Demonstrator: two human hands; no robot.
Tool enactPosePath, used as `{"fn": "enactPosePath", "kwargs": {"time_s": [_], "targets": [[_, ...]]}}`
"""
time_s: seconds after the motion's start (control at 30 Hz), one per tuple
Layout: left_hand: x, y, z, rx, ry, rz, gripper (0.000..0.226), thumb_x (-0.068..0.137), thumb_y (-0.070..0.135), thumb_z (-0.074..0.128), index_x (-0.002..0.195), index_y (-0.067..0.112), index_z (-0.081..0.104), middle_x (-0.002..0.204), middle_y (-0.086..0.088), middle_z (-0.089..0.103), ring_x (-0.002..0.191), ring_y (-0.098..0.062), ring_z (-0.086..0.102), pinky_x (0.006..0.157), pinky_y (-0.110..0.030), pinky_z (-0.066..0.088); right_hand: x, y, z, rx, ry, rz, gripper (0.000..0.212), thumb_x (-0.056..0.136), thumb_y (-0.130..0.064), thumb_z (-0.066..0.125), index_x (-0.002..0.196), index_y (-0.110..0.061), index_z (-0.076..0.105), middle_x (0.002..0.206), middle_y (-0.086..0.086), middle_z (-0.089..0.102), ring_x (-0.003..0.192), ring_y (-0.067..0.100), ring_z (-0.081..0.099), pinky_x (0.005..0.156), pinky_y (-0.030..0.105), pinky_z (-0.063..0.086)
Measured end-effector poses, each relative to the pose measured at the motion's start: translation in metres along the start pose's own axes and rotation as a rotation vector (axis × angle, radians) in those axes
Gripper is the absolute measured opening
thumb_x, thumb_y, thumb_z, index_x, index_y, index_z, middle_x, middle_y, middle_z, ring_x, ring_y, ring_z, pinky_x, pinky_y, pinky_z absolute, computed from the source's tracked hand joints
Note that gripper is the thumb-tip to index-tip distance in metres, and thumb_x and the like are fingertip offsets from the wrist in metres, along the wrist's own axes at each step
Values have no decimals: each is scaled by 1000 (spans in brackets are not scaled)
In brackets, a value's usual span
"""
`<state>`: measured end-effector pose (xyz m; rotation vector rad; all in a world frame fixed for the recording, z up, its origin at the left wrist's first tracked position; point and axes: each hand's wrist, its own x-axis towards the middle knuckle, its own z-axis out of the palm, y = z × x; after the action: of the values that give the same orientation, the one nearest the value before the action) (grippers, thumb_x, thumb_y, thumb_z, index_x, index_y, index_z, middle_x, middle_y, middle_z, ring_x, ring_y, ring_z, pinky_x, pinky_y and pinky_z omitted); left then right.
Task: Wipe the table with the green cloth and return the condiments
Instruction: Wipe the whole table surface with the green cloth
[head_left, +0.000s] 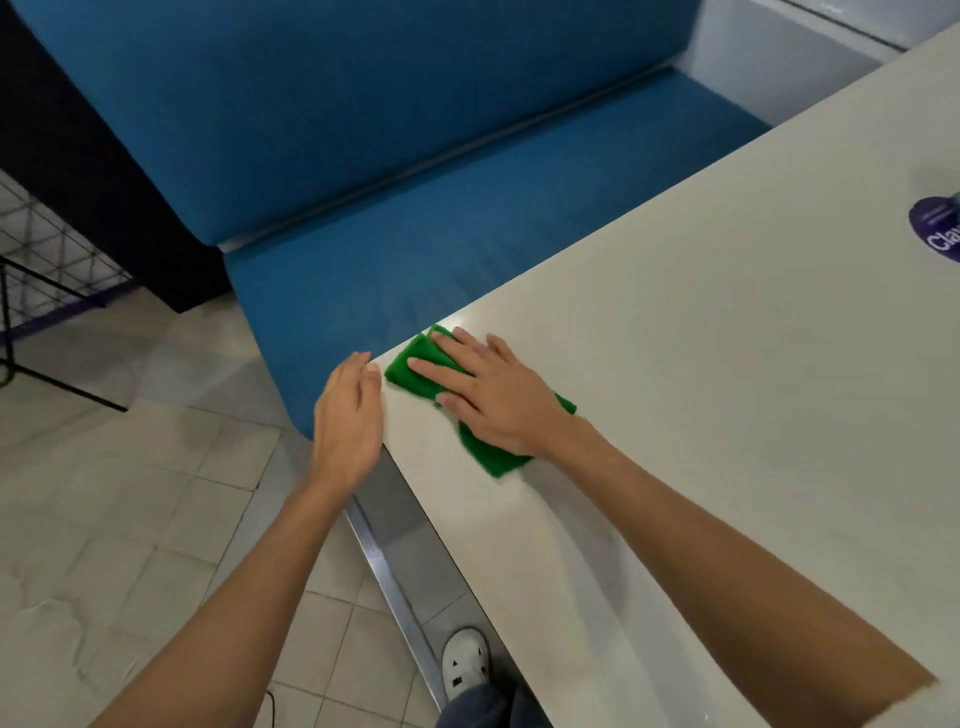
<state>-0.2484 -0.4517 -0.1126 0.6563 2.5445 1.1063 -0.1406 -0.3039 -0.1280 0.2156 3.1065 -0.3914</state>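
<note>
Green cloth wiping the near corner of the desk

The green cloth (402, 374) lies flat on the pale desk (701, 389), right at the corner by the blue bench (415, 156). It is folded into a long shape, with one short end pointing at the corner. Its long side runs back toward the person, roughly along the desk's side edge. The right hand (493, 400) presses down on it with straight, spread fingers, grasping nothing, likely so the whole cloth rubs the top. The left hand (348, 415) is released and loose, held just off the desk edge beside the cloth, over the tiled floor (104, 519). It may be there to catch crumbs. A round purple sticker (937, 234) sits far off on the desk. No condiments show here.
</note>
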Motion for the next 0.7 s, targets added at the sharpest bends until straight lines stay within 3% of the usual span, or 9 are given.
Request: {"fn": "enactPosePath", "kwargs": {"time_s": [0.07,0.17,0.3,0.37,0.47,0.57,0.63,0.7], "targets": [[0,2,-3,-33,-18,1,41,105,27,30,133,8,52,136,-3,53,127,-16,44,96,-16,25,1,35,-10,6,44,91,52,98,-41,19,148,-34,27,158,2,20,145,25,16,115,45,11],[1,0,-7,-82,-45,-8,43,104,34,29,136,14,50,139,2,51,130,-13,42,103,-20,27,12,86,-22,-2,199,492,50,101,-39,25,150,-31,25,158,6,19,145,27,14,115,47,12],[1,-16,-7,-287,-31,-144,52,97,60,29,135,32,51,138,12,53,128,-8,46,112,-37,33,37,83,-25,-19,236,752,50,101,-35,26,151,-27,23,158,13,14,145,35,9,115,50,9],[-5,-22,-5,-438,-22,-214,55,90,70,30,132,39,50,132,17,55,123,-8,52,108,-41,40,45,57,-18,-22,237,700,50,102,-34,27,151,-26,24,158,14,13,145,36,8,115,50,8],[-11,-21,-3,-604,7,-289,34,97,57,33,117,42,57,115,24,61,115,-11,58,102,-34,44,47,-3,1,4,178,457,49,101,-34,27,150,-28,26,159,12,13,146,33,8,115,48,8],[-12,-17,-8,-600,49,-299,33,93,59,34,103,46,64,110,23,65,115,-10,58,105,-37,41,24,-68,20,14,114,236,53,96,-37,23,148,-29,32,157,11,20,144,34,16,114,49,16],[-11,-18,-11,-544,91,-269,49,88,62,34,123,39,59,133,15,57,127,-7,48,114,-38,32,-13,-93,26,14,67,93,53,95,-38,25,146,-31,33,156,10,24,144,33,19,113,49,19],[-12,-15,-14,-438,113,-212,51,97,51,32,140,27,47,146,11,45,135,-4,38,116,-29,24,-53,-91,26,14,21,9,50,97,-40,27,147,-36,30,157,5,24,145,27,18,114,46,15]]}}
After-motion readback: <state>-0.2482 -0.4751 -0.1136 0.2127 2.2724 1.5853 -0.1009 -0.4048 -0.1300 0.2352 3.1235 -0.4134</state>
